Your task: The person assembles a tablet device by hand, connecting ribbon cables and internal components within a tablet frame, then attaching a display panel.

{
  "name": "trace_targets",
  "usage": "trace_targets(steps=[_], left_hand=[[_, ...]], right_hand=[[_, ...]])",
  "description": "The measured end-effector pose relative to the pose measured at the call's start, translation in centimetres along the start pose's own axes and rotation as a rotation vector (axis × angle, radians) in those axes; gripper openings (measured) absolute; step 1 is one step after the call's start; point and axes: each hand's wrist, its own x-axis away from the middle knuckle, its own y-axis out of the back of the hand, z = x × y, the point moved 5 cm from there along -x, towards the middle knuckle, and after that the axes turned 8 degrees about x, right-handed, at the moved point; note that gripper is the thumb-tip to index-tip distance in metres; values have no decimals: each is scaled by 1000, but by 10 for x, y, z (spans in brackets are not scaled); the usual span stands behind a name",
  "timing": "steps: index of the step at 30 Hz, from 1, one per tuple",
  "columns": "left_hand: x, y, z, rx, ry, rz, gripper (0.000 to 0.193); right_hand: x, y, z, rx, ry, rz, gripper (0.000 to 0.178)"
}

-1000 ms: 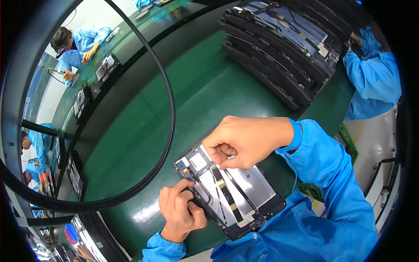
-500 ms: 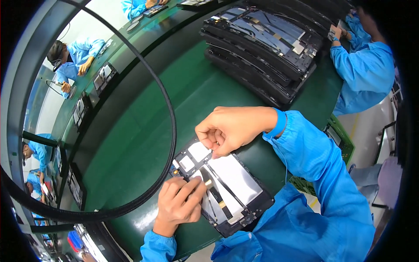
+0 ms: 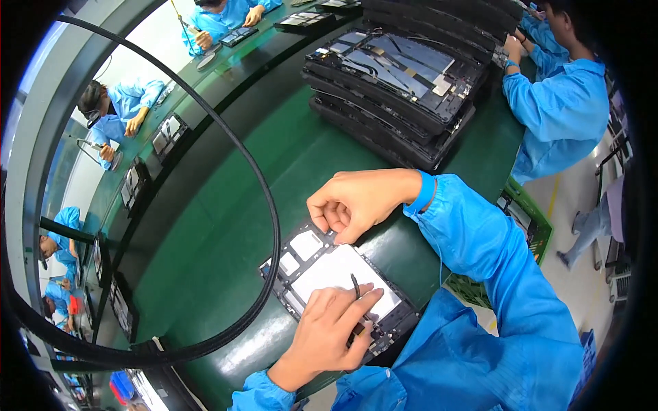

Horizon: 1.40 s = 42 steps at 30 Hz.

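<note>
An opened tablet (image 3: pixel 329 275) lies at a slant on the bench in front of me, with white panels in a black frame. My left hand (image 3: pixel 332 325) is over its lower part, with black ribbon cables (image 3: pixel 356 284) bunched at its fingers and one cable end standing up between them. The palm hides most of these cables. My right hand (image 3: pixel 356 204) is curled at the tablet's upper right edge, thumb and fingertips together. Whatever is between those fingertips is too small to make out.
A stack of opened tablets (image 3: pixel 397 75) stands farther back on the green bench (image 3: pixel 226 185). A thick black cable (image 3: pixel 264 171) loops across the left side, over the tablet's corner. Right of the bench is a green crate (image 3: pixel 538 229). Several people in blue smocks work around.
My left hand has moved right and down across the tablet. The ribbon cables that lay along the white panel are now gathered at its fingers. My right hand has barely moved.
</note>
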Motion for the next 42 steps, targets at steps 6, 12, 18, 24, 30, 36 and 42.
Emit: trace_targets(steps=[6,12,18,24,30,36,42], left_hand=[[-9,-6,8,-672,0,-177,60],[-12,-7,16,-692,77,-224,52],[-14,-5,16,-658,103,-233,49],[-14,-6,15,-657,109,-231,48],[-14,-6,14,-680,140,-216,49],[-14,-8,16,-633,103,-206,51],[-17,-8,18,-589,109,-211,51]], right_hand=[[4,0,-11,-93,-59,42,29],[5,2,-14,-46,-17,33,31],[8,8,-17,-44,-93,-20,35],[8,4,-22,-46,-111,46,35],[10,1,-22,-102,-73,116,39],[11,0,-23,-81,-102,135,40],[10,1,-27,-95,-112,135,40]])
